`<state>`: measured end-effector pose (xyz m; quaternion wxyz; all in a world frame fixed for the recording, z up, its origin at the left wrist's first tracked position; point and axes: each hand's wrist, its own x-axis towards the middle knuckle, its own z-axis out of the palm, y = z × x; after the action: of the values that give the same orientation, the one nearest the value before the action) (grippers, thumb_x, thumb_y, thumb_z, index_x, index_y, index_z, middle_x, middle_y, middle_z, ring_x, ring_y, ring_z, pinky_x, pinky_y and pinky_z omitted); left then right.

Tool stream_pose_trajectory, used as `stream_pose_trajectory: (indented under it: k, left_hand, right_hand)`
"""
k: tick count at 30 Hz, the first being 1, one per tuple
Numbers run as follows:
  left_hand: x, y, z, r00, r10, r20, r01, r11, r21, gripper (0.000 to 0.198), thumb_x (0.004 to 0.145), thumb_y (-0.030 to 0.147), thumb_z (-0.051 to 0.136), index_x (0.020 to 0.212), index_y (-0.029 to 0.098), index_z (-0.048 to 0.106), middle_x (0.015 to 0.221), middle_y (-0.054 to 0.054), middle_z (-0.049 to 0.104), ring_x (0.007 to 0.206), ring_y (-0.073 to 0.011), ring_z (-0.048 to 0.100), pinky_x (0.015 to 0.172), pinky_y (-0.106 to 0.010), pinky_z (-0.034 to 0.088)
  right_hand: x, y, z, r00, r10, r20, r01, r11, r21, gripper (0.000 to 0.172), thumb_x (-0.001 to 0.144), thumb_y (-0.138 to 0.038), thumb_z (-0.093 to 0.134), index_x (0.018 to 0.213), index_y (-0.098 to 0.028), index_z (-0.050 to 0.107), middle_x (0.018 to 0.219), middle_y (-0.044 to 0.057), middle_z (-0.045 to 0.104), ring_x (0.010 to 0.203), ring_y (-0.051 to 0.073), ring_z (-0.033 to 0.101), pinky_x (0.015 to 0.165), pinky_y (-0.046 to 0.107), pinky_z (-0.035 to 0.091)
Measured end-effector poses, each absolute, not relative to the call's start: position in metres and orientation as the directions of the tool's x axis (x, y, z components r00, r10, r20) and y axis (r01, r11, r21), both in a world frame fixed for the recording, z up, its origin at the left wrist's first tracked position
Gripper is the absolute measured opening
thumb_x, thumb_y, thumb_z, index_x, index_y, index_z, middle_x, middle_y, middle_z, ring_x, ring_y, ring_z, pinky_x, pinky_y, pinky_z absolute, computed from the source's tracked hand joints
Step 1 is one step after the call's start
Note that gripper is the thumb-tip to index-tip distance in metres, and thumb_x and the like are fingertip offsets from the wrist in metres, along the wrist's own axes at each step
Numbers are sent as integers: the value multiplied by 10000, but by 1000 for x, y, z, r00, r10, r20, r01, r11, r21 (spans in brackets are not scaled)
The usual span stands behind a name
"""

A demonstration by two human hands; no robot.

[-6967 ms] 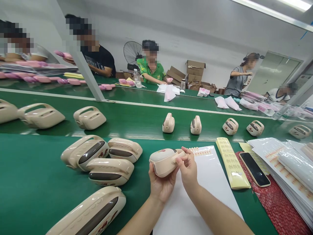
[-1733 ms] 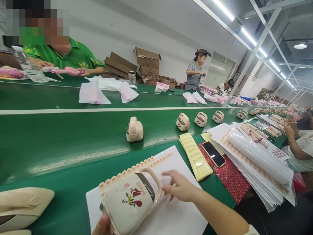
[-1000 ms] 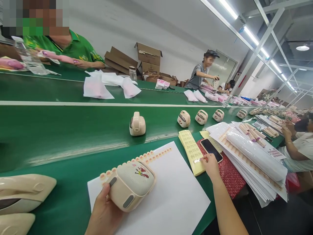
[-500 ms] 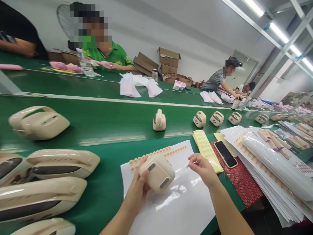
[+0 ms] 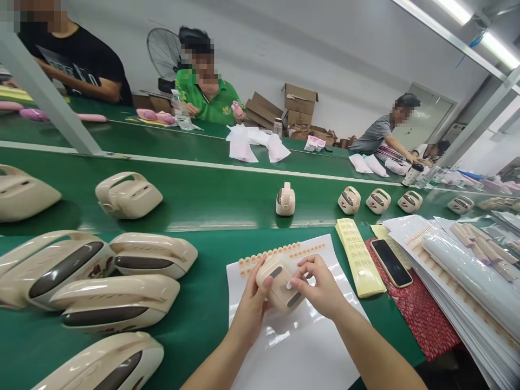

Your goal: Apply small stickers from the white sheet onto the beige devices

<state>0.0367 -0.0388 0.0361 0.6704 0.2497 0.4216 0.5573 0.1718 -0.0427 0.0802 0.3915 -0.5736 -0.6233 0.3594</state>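
Head view: over the sheet [image 5: 292,360], the left hand [image 5: 252,300] grips a cream case [image 5: 279,286]; the right hand [image 5: 323,288] pinches a white bit [image 5: 288,284] against it. Yellow labels [image 5: 359,257] lie right of the sheet.

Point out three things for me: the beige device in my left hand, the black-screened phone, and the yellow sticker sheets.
Beige device [image 5: 279,285]: head view, on its face between the two dark strips.
Phone [image 5: 391,263]: head view, middle of its screen.
Yellow sticker sheets [image 5: 359,259]: head view, middle of the top sheet.
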Motion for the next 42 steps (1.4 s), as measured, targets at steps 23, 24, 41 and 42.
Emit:
stream_pose_trajectory:
  k: [23, 24, 41, 42]
  left_hand:
    - [16, -32, 50, 95, 912, -398, -729, 336, 596, 488, 696, 427, 645, 1166, 333, 552, 1151, -9, 642, 1161, -302, 487, 880, -463, 475]
    - [14, -31, 46, 106, 924, -368, -742, 320, 589, 515, 677, 435, 661, 1169, 334, 550, 1158, -13, 639, 1156, -312, 489, 876, -477, 476]
    - [2, -15, 24, 203, 958, -203, -930, 253, 266, 690, 666, 548, 637, 1281, 302, 443, 1059, -56, 688, 988, -260, 620, 789, -346, 533]
    - [3, -15, 22, 219, 960, -177, -935, 258, 244, 676, 686, 549, 618, 1287, 301, 436, 1070, -59, 683, 1014, -262, 609, 803, -339, 527]
  right_hand:
    - [318, -55, 35, 540, 812, 224, 741, -332, -584, 113, 655, -177, 536, 551, -198, 497, 750, 59, 479, 802, 238, 509, 796, 415, 429]
    - [315, -54, 36, 514, 820, 250, 783, -329, -528, 88, 654, -154, 543, 580, -193, 517, 775, 74, 486, 817, 248, 505, 800, 424, 426]
    - [192, 60, 46, 57, 996, 62, 596, 15, -803, 92, 684, -80, 556, 662, -168, 566, 912, 49, 520, 805, 164, 552, 791, 353, 434]
    - [190, 55, 48, 81, 994, 72, 569, 13, -822, 68, 706, -115, 548, 666, -169, 555, 957, 62, 522, 850, 171, 553, 796, 348, 434]
